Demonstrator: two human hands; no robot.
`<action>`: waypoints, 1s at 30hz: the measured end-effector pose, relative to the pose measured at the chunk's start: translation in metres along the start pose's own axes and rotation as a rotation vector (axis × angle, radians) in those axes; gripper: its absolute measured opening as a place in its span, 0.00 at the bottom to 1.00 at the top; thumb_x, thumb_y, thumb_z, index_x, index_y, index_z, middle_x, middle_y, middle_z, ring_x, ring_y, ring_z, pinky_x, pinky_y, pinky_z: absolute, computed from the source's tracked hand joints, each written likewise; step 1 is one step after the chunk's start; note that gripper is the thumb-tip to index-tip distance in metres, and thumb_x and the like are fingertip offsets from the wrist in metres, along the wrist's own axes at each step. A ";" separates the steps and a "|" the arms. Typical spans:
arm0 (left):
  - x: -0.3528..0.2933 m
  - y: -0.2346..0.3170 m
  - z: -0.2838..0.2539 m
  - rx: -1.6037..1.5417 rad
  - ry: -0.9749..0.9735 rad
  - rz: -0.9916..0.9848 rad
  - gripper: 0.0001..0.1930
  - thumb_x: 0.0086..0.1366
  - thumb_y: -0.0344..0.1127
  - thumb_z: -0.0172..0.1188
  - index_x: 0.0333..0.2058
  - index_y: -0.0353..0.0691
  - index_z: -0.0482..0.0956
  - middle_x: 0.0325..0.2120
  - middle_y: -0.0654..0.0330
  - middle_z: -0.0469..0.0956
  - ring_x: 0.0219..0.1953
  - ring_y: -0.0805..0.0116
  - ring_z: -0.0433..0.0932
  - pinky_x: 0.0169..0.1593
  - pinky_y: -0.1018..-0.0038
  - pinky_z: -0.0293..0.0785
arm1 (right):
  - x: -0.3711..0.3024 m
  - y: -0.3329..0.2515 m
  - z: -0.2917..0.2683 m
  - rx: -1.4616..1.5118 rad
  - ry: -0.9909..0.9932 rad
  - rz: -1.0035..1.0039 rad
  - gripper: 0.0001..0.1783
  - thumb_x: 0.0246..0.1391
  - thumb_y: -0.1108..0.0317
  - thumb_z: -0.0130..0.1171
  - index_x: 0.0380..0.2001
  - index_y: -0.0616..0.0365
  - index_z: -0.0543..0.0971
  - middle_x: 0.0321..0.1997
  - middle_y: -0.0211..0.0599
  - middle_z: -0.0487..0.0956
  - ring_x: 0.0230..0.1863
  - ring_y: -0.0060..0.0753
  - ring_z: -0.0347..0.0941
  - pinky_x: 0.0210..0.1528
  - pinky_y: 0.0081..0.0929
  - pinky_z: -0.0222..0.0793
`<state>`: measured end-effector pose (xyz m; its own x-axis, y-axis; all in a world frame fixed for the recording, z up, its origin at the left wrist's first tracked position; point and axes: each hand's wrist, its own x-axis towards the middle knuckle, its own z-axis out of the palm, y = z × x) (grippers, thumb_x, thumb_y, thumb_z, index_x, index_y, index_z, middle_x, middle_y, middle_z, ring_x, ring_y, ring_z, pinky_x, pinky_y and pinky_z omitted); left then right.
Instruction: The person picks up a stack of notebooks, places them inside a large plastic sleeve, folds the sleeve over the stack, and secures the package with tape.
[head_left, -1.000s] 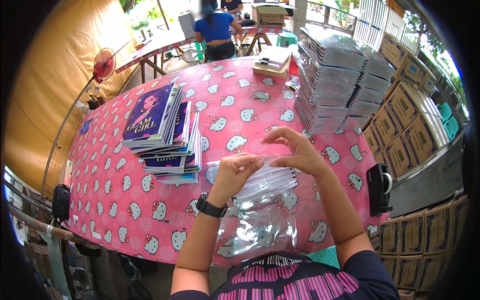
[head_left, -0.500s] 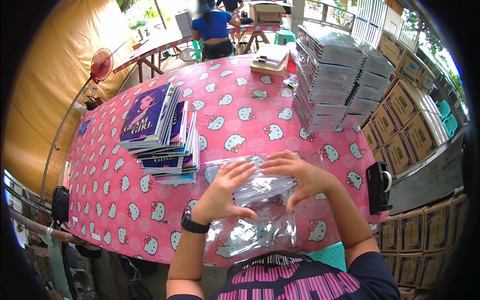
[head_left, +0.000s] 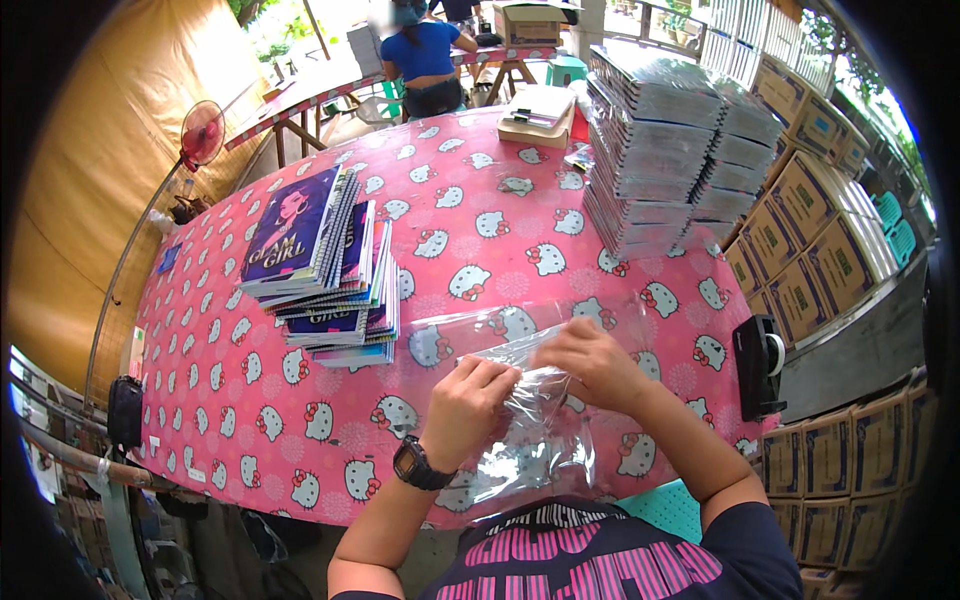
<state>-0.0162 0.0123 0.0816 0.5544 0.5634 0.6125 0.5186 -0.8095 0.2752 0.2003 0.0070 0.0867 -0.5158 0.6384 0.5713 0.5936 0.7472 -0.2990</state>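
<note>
Crinkled, shiny clear plastic (head_left: 530, 440) lies in front of me, part of it bunched up between my hands. At its left side, my left hand (head_left: 468, 412) has its fingers curled closed on an edge of the plastic; a black watch is on that wrist. My right hand (head_left: 598, 368) is bent over the upper right of the plastic, fingers closed on it and slightly blurred. Flat clear sheets spread beneath and beyond both hands. To the left stands an uneven stack of spiral notebooks (head_left: 295, 225) with dark purple covers.
A tall double stack of plastic-wrapped spiral notebooks (head_left: 650, 150) stands at the back right. A black tape dispenser (head_left: 757, 370) sits at the right edge of the pink patterned table (head_left: 300, 440). Farther back are a shallow box (head_left: 535, 118) with papers, and a person (head_left: 425, 60) in blue. Cartons (head_left: 800, 220) line the right.
My hands were spread around a bunched pile of plastic. Both have closed on it; the left turned knuckles up, the right came inward, and the pile now looks flatter and stretched.
</note>
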 end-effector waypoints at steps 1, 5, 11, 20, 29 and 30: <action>0.000 0.000 -0.001 0.013 0.001 -0.011 0.10 0.49 0.25 0.62 0.33 0.41 0.80 0.27 0.65 0.77 0.30 0.65 0.75 0.32 0.71 0.75 | 0.006 0.001 -0.003 -0.079 0.025 -0.018 0.09 0.37 0.72 0.59 0.28 0.54 0.79 0.34 0.28 0.78 0.38 0.31 0.72 0.41 0.28 0.71; -0.001 -0.002 0.001 0.025 -0.022 -0.023 0.12 0.47 0.25 0.60 0.33 0.41 0.79 0.27 0.64 0.76 0.31 0.65 0.75 0.31 0.70 0.74 | 0.003 0.005 0.000 0.014 -0.085 -0.028 0.07 0.38 0.72 0.58 0.26 0.55 0.76 0.31 0.29 0.74 0.35 0.33 0.71 0.39 0.29 0.70; 0.009 -0.001 -0.001 -0.085 -0.132 -0.306 0.14 0.47 0.30 0.65 0.36 0.41 0.80 0.26 0.62 0.76 0.31 0.61 0.76 0.32 0.69 0.73 | 0.011 0.011 0.001 -0.020 -0.223 0.086 0.05 0.43 0.70 0.59 0.24 0.57 0.74 0.28 0.34 0.73 0.35 0.38 0.71 0.38 0.33 0.69; 0.037 -0.061 0.006 -0.495 -0.305 -0.474 0.11 0.51 0.37 0.70 0.29 0.35 0.84 0.23 0.57 0.78 0.23 0.73 0.72 0.30 0.77 0.71 | 0.043 0.034 0.003 0.115 -0.255 0.260 0.16 0.42 0.59 0.67 0.26 0.62 0.78 0.28 0.38 0.76 0.34 0.40 0.73 0.37 0.34 0.67; 0.034 -0.036 0.008 -0.312 -0.019 -0.176 0.06 0.49 0.32 0.69 0.25 0.38 0.82 0.22 0.59 0.77 0.25 0.66 0.76 0.29 0.72 0.72 | 0.026 0.031 0.010 0.221 -0.050 0.180 0.05 0.44 0.68 0.63 0.22 0.57 0.77 0.25 0.38 0.75 0.30 0.41 0.72 0.33 0.34 0.68; 0.018 -0.030 0.011 -0.291 -0.077 -0.136 0.05 0.48 0.31 0.68 0.25 0.39 0.82 0.22 0.60 0.78 0.25 0.66 0.76 0.29 0.71 0.72 | 0.009 0.019 0.015 0.168 -0.124 0.196 0.05 0.44 0.68 0.62 0.23 0.54 0.76 0.25 0.37 0.74 0.32 0.42 0.72 0.35 0.36 0.68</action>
<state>-0.0148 0.0487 0.0765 0.5462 0.6714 0.5008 0.3897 -0.7329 0.5576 0.1975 0.0304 0.0746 -0.4789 0.7838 0.3954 0.5841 0.6207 -0.5231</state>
